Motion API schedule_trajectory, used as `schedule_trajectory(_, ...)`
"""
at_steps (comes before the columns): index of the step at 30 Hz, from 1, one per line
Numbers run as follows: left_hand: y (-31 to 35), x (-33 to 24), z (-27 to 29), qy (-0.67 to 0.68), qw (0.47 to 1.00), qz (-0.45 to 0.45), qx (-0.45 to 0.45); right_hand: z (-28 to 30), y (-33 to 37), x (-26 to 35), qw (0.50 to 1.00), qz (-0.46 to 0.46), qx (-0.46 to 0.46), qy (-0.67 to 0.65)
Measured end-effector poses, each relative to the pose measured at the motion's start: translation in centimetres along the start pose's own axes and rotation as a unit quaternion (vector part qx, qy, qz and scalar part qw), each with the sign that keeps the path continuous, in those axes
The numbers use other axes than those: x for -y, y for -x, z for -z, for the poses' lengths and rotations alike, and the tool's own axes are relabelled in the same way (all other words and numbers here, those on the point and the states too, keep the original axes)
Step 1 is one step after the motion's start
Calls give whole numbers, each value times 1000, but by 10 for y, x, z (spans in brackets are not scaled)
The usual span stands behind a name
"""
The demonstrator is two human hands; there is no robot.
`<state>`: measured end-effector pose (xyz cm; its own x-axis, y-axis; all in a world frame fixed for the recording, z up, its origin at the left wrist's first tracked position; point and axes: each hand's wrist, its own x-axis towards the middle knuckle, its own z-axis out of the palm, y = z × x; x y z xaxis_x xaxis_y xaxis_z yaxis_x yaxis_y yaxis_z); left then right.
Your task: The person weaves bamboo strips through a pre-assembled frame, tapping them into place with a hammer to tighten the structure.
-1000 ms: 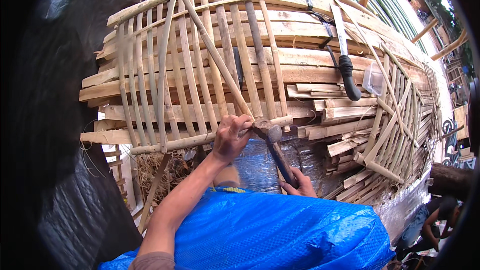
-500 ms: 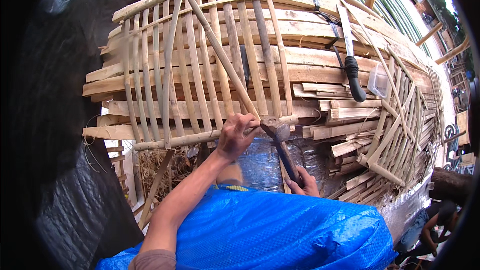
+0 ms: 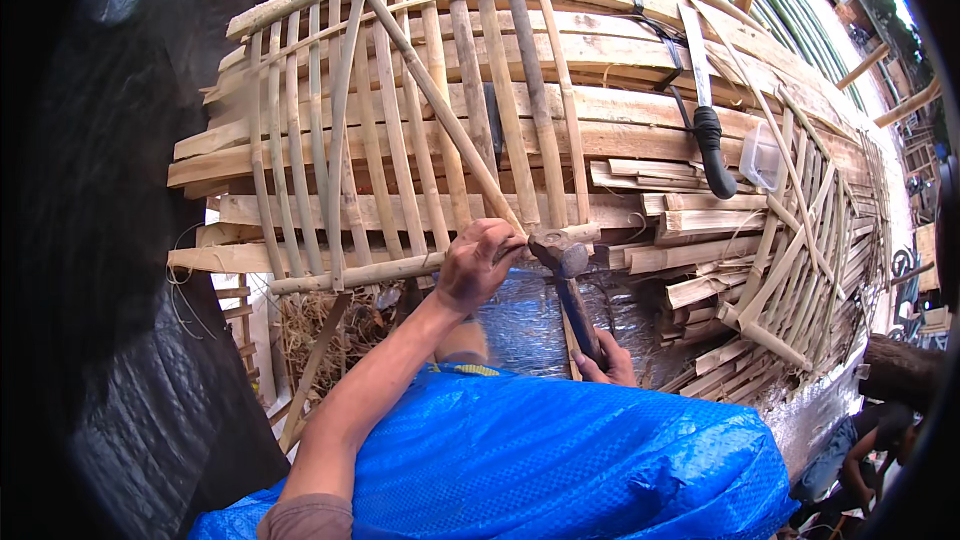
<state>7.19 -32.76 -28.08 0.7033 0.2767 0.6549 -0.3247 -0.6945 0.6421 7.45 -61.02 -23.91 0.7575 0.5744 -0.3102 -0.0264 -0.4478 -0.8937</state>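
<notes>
While the bamboo frame (image 3: 440, 105) lies with its rails running left to right, the left hand (image 3: 475, 265) makes a narrow grip at the near rail, anything pinched hidden. At the frame's near right corner, the hammer (image 3: 573, 302) points head-first toward it, handle slanting back into the right hand's (image 3: 612, 362) closed grip.

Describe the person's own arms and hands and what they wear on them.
The left hand and right hand are both gloveless. The left forearm is bare below a dull brown sleeve; blue woven-plastic sheeting hides the right forearm.
</notes>
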Motion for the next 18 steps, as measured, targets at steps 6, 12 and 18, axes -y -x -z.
schedule_trajectory(6,0,2,-2,-3,1000,-16,4,1,-2,-1,1000,-11,-1,-19)
schedule_trajectory(12,-1,2,3,-37,998,-50,7,-9,4,-28,998,-45,-5,-34)
schedule_trajectory(18,3,4,-2,-20,999,-16,26,-20,10,-41,996,-37,-59,-64)
